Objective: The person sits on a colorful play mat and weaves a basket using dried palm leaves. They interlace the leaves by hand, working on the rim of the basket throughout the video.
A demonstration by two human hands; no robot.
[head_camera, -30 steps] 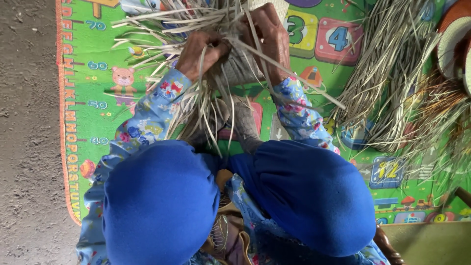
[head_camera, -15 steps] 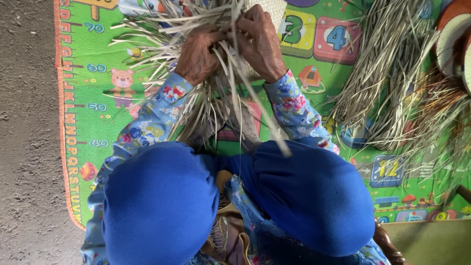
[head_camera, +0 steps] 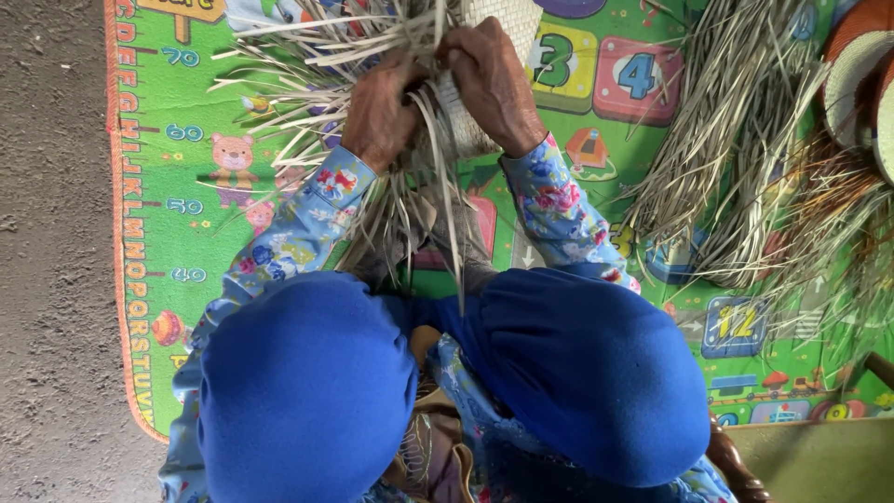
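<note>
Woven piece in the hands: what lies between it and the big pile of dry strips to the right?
Head view: between the woven piece and the strip pile lies only bare play mat, showing its printed number tiles.

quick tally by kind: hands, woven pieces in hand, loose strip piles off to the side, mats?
Hands: 2, left hand and right hand, both gripping the work
Woven piece with loose strips: 1, the half-woven piece
Loose strip piles: 1, the dry strip pile beside the right arm
Mats: 1, the green play mat
Total: 5
</note>
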